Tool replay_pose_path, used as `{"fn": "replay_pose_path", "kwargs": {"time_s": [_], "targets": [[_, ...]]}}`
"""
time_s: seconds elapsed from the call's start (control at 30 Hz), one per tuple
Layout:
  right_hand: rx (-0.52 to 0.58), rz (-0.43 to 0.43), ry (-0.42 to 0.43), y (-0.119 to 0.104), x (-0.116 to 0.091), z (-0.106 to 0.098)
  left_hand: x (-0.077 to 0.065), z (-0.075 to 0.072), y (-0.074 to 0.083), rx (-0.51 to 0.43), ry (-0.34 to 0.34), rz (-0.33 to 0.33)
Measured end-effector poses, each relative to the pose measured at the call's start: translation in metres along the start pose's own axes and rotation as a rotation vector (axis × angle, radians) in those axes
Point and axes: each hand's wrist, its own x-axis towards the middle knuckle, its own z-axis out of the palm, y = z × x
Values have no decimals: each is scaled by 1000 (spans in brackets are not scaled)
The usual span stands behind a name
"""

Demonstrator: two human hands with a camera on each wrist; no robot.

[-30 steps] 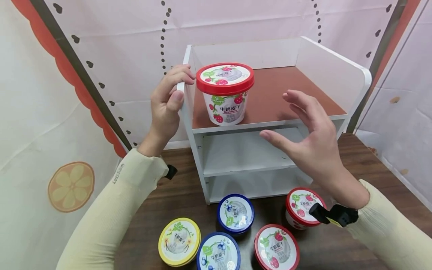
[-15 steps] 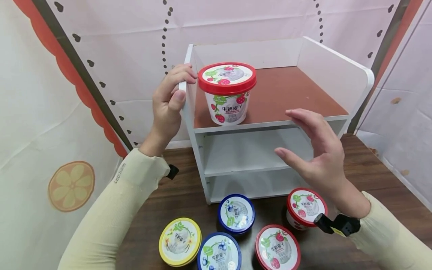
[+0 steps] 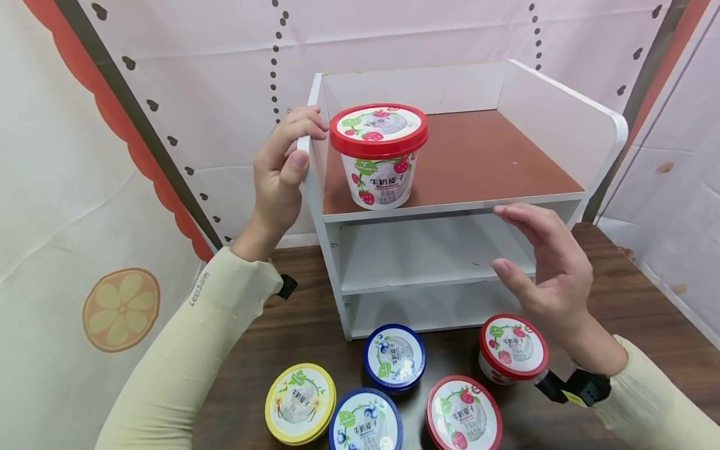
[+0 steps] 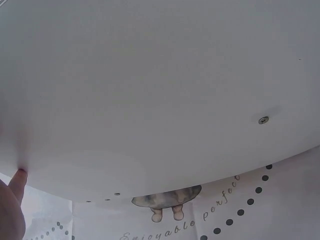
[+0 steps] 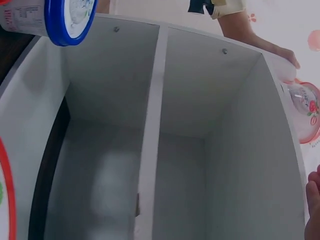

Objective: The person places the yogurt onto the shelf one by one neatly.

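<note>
My left hand (image 3: 281, 162) grips the front edge of the left side panel (image 3: 316, 169) of a small white shelf unit (image 3: 427, 250), fingers over the edge and thumb in front. Beside it, a red-lidded strawberry ice cream tub (image 3: 378, 156) stands upright on the brown top, at the front left. My right hand (image 3: 554, 275) hovers in front of the shelf's right side, thumb and fingers spread apart, holding nothing. Below it stands another red-lidded tub (image 3: 513, 347). The left wrist view shows mostly the panel's outer face (image 4: 150, 110); the right wrist view looks into the two lower compartments (image 5: 185, 100).
On the dark wooden table (image 3: 236, 350), before the shelf, stand two blue-lidded tubs (image 3: 395, 357) (image 3: 365, 422), a yellow-lidded tub (image 3: 300, 404) and a further red-lidded tub (image 3: 464, 414). The shelf's right side panel (image 3: 568, 119) rises above the top. Printed cloth (image 3: 439, 31) hangs behind.
My right hand has moved down and to the right, away from the tub on the shelf top. My left hand keeps its grip on the panel, and the tubs stay in place.
</note>
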Motion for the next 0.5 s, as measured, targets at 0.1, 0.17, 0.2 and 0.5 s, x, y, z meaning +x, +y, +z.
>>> {"fn": "replay_pose_path", "kwargs": {"time_s": [0.1, 0.17, 0.2, 0.5], "targets": [[48, 5, -3, 3, -6, -4, 0, 1, 0, -5, 2, 2], [80, 19, -11, 4, -9, -8, -1, 2, 0, -9, 3, 2], [98, 24, -15, 4, -11, -9, -1, 2, 0, -9, 3, 2], [161, 23, -99, 8, -23, -21, 0, 1, 1, -2, 12, -2]]}}
